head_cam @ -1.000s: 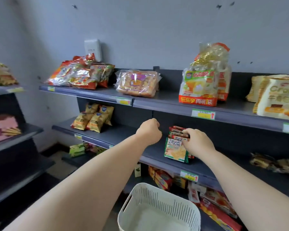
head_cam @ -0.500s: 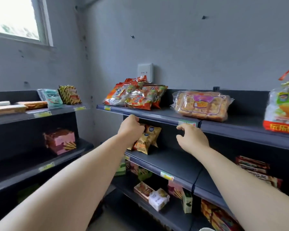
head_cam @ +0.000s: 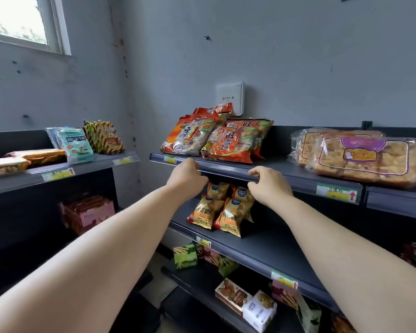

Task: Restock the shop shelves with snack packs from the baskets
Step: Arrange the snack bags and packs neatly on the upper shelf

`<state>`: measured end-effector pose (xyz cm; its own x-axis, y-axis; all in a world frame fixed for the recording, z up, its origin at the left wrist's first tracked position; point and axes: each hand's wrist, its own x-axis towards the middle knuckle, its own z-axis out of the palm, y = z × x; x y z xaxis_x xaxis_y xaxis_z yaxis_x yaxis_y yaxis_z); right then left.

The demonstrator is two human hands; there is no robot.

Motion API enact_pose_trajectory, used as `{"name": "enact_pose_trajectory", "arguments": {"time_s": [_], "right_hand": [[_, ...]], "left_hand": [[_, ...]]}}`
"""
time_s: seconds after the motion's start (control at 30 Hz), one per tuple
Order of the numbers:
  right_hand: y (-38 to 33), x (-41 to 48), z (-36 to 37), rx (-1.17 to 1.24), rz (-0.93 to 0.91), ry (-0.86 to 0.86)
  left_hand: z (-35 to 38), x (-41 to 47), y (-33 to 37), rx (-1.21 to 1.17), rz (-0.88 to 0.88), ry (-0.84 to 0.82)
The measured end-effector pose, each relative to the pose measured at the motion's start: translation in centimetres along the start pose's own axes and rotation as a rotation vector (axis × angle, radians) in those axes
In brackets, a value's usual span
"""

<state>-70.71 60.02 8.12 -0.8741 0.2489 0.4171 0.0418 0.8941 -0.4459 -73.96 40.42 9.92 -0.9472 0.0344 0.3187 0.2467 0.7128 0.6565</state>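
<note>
Both my arms reach forward to the dark shelf unit. My left hand (head_cam: 187, 177) is curled into a fist, holds nothing, and hovers just below the top shelf's front edge (head_cam: 228, 168). My right hand (head_cam: 267, 186) is level with it, fingers loosely bent and empty, right in front of several yellow chip bags (head_cam: 222, 210) that stand on the middle shelf (head_cam: 257, 248). Red-orange rice cracker bags (head_cam: 216, 140) lie on the top shelf above my hands. No basket is in view.
A clear pack of cakes (head_cam: 360, 157) lies on the top shelf to the right. Small boxes and green packs (head_cam: 185, 257) sit on the lower shelves. A second shelf unit (head_cam: 65, 173) with snack packs stands at the left. A white wall box (head_cam: 229, 98) hangs above.
My view swung left and up, away from the white basket and the red-green packs. Both hands left those packs and moved over to the yellow chip bags, empty.
</note>
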Motion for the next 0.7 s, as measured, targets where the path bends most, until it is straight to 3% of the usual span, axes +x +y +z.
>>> {"name": "enact_pose_trajectory", "arguments": {"time_s": [0.4, 0.7], "right_hand": [[1.0, 18.2, 6.4, 0.055, 0.069, 0.038], [2.0, 26.0, 11.1, 0.080, 0.183, 0.170]], "left_hand": [[4.3, 17.1, -1.3, 0.196, 0.114, -0.089], [8.3, 27.4, -2.8, 0.159, 0.132, -0.068]]}}
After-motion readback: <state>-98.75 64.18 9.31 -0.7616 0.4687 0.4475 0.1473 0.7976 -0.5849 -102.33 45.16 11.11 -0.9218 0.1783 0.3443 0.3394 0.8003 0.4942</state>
